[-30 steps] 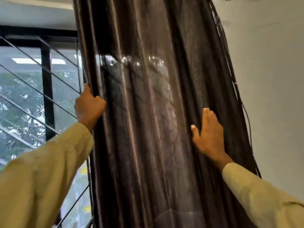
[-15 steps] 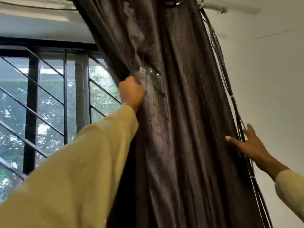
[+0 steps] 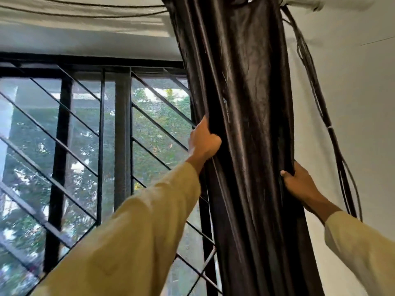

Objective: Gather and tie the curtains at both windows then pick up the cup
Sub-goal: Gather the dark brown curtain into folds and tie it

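Head view. Dark brown curtain (image 3: 245, 116) hangs bunched into a narrow column of folds at the right edge of the window (image 3: 85, 135), next to the white wall (image 3: 359, 107). Left hand (image 3: 203, 144) grips the curtain's left edge, fingers curled into the folds. Right hand (image 3: 299, 180) grips the right edge lower down, thumb in front, fingers wrapped behind the cloth. Both arms in pale yellow sleeves (image 3: 139, 231). Black diagonal bars (image 3: 64, 146) cross the window, with green leaves outside. Dark cords (image 3: 310, 82) hang just right of the curtain, down the wall.
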